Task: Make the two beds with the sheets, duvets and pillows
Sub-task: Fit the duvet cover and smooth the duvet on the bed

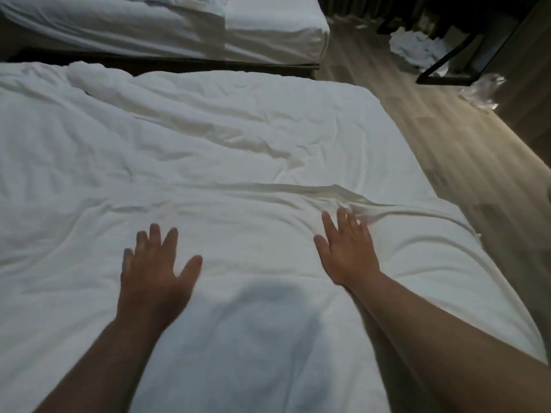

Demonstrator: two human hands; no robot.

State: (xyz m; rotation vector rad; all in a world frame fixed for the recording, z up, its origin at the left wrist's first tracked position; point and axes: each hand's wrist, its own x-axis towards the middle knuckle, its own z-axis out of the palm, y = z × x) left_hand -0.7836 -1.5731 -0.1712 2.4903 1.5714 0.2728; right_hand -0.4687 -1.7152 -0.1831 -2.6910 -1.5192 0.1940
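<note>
A wrinkled white duvet point(223, 144) covers the near bed and fills most of the view. My left hand point(155, 263) lies flat on it with fingers spread, near the lower middle. My right hand point(347, 248) presses flat on the duvet further right, its fingertips at a raised fold point(328, 190) that runs across toward the bed's right edge. Both hands hold nothing. The second bed point(179, 28) stands beyond, along the top, covered in white bedding with a folded-back edge.
A wooden floor point(447, 150) runs along the right of the near bed. On it at the upper right lie a heap of white linen point(413, 47), crumpled clear plastic point(481, 90) and a dark furniture frame point(459, 67). A dark gap separates the two beds.
</note>
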